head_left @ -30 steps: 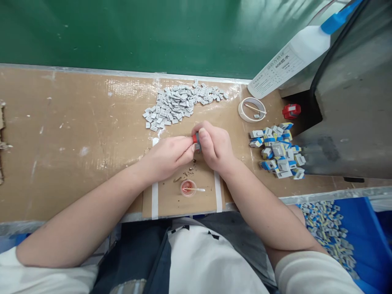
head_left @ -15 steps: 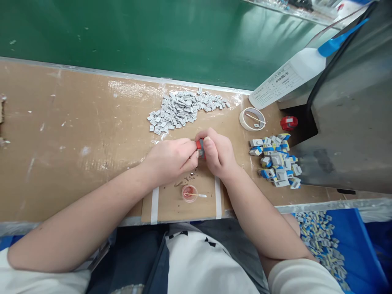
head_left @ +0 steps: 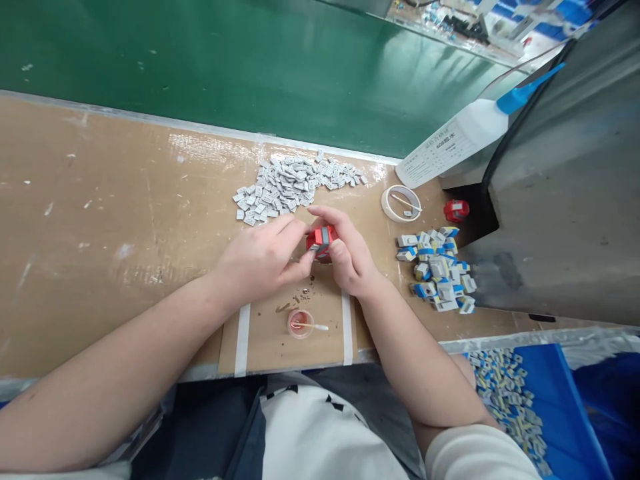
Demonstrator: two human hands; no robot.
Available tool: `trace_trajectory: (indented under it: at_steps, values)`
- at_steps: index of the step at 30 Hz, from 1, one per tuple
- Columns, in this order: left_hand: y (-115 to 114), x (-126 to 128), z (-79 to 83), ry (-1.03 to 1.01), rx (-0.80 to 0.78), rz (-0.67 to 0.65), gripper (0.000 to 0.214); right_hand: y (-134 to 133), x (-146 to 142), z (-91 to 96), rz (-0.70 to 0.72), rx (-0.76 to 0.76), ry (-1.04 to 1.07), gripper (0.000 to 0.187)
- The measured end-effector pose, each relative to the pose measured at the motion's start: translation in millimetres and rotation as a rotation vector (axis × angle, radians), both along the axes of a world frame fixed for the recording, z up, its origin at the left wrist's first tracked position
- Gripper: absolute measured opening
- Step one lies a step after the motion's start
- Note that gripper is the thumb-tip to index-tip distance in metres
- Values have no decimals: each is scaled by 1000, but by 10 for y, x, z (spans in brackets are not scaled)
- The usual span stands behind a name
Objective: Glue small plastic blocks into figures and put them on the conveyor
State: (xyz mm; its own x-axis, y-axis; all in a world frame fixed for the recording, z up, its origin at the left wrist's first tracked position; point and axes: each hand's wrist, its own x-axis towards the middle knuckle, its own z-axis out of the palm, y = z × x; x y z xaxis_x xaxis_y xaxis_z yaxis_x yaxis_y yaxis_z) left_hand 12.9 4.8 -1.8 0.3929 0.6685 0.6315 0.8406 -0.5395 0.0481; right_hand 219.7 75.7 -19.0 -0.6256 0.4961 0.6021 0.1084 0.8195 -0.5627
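Note:
Between my two hands is a small red and grey plastic piece [head_left: 323,239], shaped like a toy part. My right hand [head_left: 350,257] is closed round its right side, the thumb on the near face. My left hand [head_left: 267,257] is closed at its left side, with fingertips and thumb against the piece; whether they also pinch something small is hidden. Just beyond my hands lies a heap of small grey square pieces [head_left: 285,183]. Nearer to me stands a small clear cup [head_left: 300,325] of reddish liquid, with a cotton swab [head_left: 317,327] resting across it.
At the right are a white tape roll [head_left: 401,203], a red piece [head_left: 456,211], a cluster of white, blue and yellow pieces [head_left: 440,270] and a tilted white bottle [head_left: 453,145] with a blue nozzle. A blue bin [head_left: 560,407] with many small parts sits below the table edge.
My left fingers have loosened and shifted slightly left, so more of the red and grey piece shows. My right hand still holds it. The whole view has shifted a little.

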Motion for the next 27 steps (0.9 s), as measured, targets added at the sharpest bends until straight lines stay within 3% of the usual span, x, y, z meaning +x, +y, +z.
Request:
trace_trajectory:
  at_steps: [5, 10, 12, 14, 19, 24, 27]
  values:
    - [-31, 37, 20, -318, 25, -126, 20, 10, -10, 11, 13, -24, 91, 71]
    - [16, 121, -44, -939, -442, -343, 34, 13, -74, 24, 52, -120, 159, 57]
    - [67, 146, -70, -1079, -527, -469, 35, 6, -100, 33, 71, -136, 139, 56]
    - [108, 157, -84, -1135, -515, -529, 34, 1, -112, 43, 57, -101, 104, 54]
    - [103, 107, -86, -1072, -408, -442, 34, 19, -94, 70, -130, 173, 32, 48]
    - [71, -14, -36, -573, -211, -170, 39, 36, -90, 58, -139, 221, -101, 51]
    - [94, -64, -8, -345, -103, -129, 42, 19, -92, 59, -183, 311, -140, 53]
